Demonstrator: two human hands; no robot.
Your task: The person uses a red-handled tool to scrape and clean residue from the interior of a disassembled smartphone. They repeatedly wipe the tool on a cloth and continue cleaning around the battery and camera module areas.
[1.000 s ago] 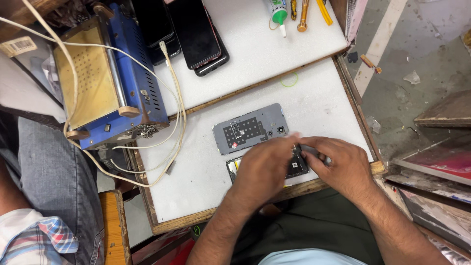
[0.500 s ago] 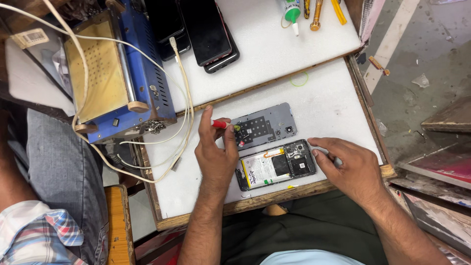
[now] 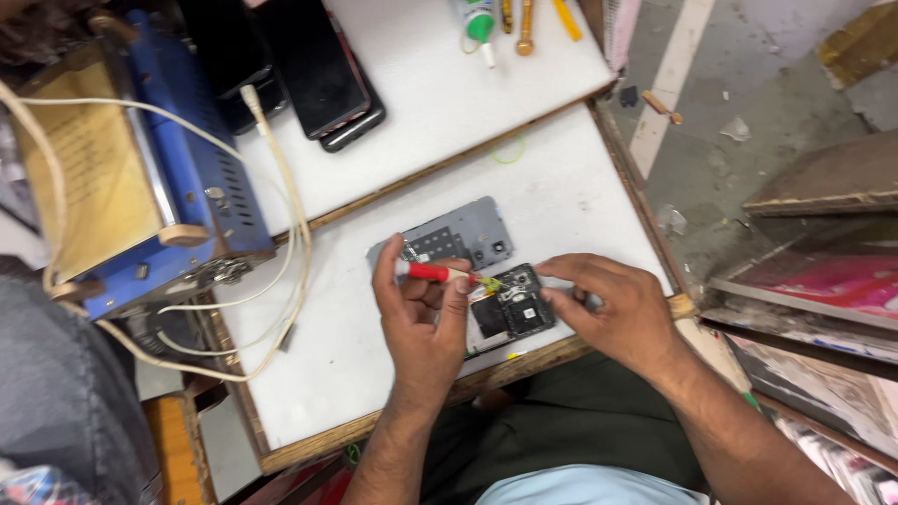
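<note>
A: What is the biggest thing near the hands?

B: The white worktable [image 3: 355,374] under them. Well away from the left hand [image 3: 423,323], up and to its left, sits a blue machine [image 3: 131,206] with white cables [image 3: 281,234] trailing off it. Beyond both hands lie several dark phones [image 3: 313,79].

A: And closer in?

B: A grey back cover [image 3: 463,238] lies just past the left hand's fingertips. The opened phone [image 3: 513,313] rests between the two hands, near the table's front edge.

A: What is each hand doing?

B: The left hand is closed around a red-handled screwdriver [image 3: 435,273], whose tip meets the phone's upper end. The right hand [image 3: 613,309] presses on the phone's right side with fingers partly curled; it grips nothing that can be made out.

A: Anything smaller?

B: A green-capped tube [image 3: 481,26] and yellow tools [image 3: 543,19] lie far beyond the right hand.
</note>
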